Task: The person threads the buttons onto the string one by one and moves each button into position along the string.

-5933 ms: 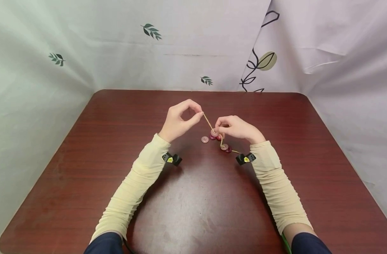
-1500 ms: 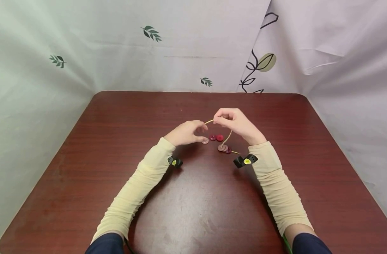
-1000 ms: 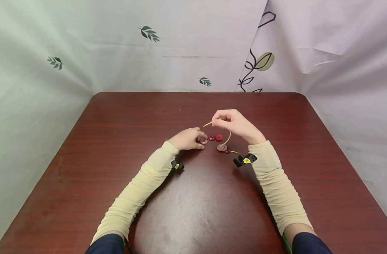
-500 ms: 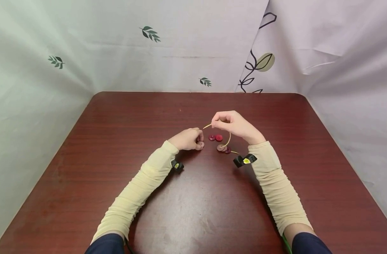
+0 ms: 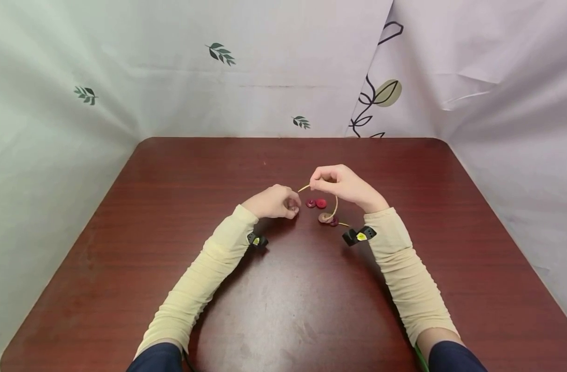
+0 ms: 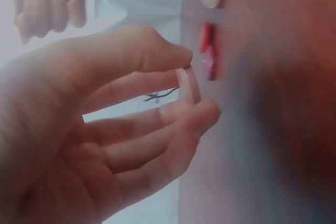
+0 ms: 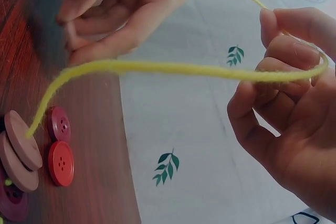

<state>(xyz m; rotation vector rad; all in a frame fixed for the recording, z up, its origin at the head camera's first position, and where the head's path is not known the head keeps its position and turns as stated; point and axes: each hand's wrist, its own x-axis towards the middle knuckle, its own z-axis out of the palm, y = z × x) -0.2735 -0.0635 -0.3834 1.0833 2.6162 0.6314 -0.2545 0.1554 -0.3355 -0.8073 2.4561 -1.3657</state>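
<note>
In the left wrist view my left hand (image 6: 100, 114) pinches a dusty-pink button (image 6: 192, 85) edge-on between thumb and fingers, just above the table. My right hand (image 5: 347, 187) pinches a yellow string (image 7: 173, 68) near one end, and a short tip sticks out toward the left hand. From there the string curves down through two pink buttons (image 7: 25, 141) and a dark maroon button (image 7: 14, 203) lying on the table. A loose maroon button (image 7: 59, 124) and a red button (image 7: 61, 164) lie side by side, between and below the hands.
All of this is on a dark red-brown wooden table (image 5: 288, 294). A pale cloth with leaf prints (image 5: 264, 77) hangs behind its far edge. Each wrist carries a small black camera (image 5: 359, 236). The string's other end trails on the tabletop by the right wrist.
Earlier the left hand held the string and the right a pink button. The string is now in the right hand, and that button rests with the strung ones. The left hand has picked up the loose pink button.
</note>
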